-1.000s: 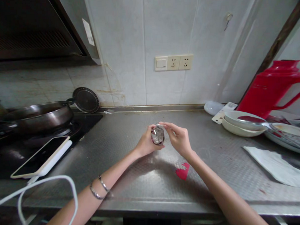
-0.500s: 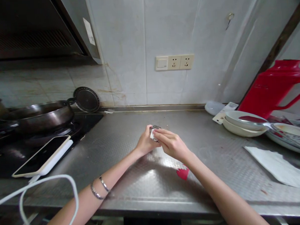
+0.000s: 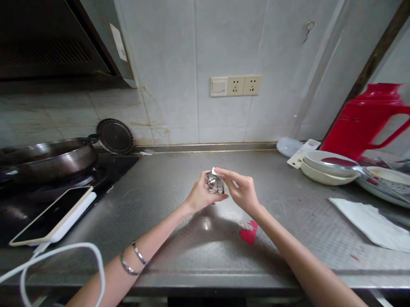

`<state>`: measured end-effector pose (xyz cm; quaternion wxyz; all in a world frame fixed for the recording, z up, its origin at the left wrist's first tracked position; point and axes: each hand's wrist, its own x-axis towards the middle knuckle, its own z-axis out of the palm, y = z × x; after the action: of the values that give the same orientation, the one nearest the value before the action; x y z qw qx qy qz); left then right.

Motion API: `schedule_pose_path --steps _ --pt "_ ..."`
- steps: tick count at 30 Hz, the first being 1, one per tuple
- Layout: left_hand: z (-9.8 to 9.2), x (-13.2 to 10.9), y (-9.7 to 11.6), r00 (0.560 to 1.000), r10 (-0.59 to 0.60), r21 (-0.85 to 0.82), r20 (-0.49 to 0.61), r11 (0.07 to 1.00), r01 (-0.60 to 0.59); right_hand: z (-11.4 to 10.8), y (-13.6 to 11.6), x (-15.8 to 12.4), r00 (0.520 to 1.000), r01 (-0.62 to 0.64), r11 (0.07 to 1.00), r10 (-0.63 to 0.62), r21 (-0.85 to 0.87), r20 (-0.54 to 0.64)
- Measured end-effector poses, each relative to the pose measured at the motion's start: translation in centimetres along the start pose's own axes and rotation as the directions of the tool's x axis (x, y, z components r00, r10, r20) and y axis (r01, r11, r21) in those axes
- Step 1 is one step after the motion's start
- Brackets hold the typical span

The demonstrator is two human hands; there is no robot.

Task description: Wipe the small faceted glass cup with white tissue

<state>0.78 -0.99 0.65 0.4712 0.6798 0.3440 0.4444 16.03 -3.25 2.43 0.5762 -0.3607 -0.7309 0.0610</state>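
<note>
My left hand (image 3: 200, 194) is wrapped round a small, shiny, see-through object (image 3: 215, 184) that looks like a faceted glass piece. It is held above the metal counter (image 3: 178, 172). My right hand (image 3: 243, 190) pinches a small white piece (image 3: 214, 170), perhaps tissue, at the top edge of the shiny object. Below my right wrist a torn red scrap (image 3: 249, 233) lies on the counter.
A phone (image 3: 53, 216) with a white cable (image 3: 95, 253) rests by the stove at left, near a pan (image 3: 56, 162). On the right stand stacked bowls (image 3: 328, 175), a red thermos jug (image 3: 363, 124) and a white paper napkin (image 3: 374, 225).
My right fingers have moved from the front of the shiny object up to its top edge, taking the white piece along. More of the object now shows. The view has shifted slightly.
</note>
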Motion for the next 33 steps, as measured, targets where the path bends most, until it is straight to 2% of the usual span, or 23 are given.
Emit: schedule_pose_path --steps 5,10,12,14,17,19,22,26,33 --pt "-0.1 0.0 0.6 0.999 -0.039 -0.065 0.022 0.997 0.041 0.3 0.0 -0.3 0.989 0.149 0.989 -0.149 -0.016 0.006" --pt "-0.2 0.3 0.7 0.998 -0.057 -0.079 -0.037 0.995 0.054 0.0 -0.6 -0.5 0.984 0.178 0.984 -0.178 0.003 -0.002" --pt "-0.4 0.4 0.7 0.995 -0.069 -0.076 -0.067 0.995 0.064 -0.1 -1.0 -0.4 0.993 0.119 0.992 -0.119 0.029 -0.004" --pt "-0.5 0.5 0.7 0.992 -0.088 -0.075 -0.093 0.994 0.082 -0.2 -1.1 -0.4 1.0 -0.002 0.998 0.003 0.066 -0.022" --pt "-0.5 0.6 0.8 0.986 -0.135 -0.039 -0.1 0.991 0.132 -0.2 -0.9 -0.2 0.978 -0.166 0.978 0.179 0.126 -0.105" --pt "-0.3 0.5 0.8 0.981 -0.182 0.0 -0.073 0.983 0.183 0.1 -0.4 -0.1 0.966 -0.189 0.973 0.209 0.133 -0.155" --pt "0.1 0.2 1.0 0.976 -0.217 0.038 0.008 0.976 0.216 0.5 0.1 -0.1 0.982 -0.141 0.985 0.152 0.101 -0.109" --pt "0.4 -0.1 1.8 0.978 -0.151 0.033 0.141 0.988 0.148 0.7 0.2 -0.4 0.994 -0.018 0.993 0.005 0.115 0.11" --pt "-0.5 0.2 2.1 0.977 -0.168 0.069 0.129 0.985 0.16 0.8 0.1 -0.8 0.967 0.167 0.977 -0.188 0.132 0.174"
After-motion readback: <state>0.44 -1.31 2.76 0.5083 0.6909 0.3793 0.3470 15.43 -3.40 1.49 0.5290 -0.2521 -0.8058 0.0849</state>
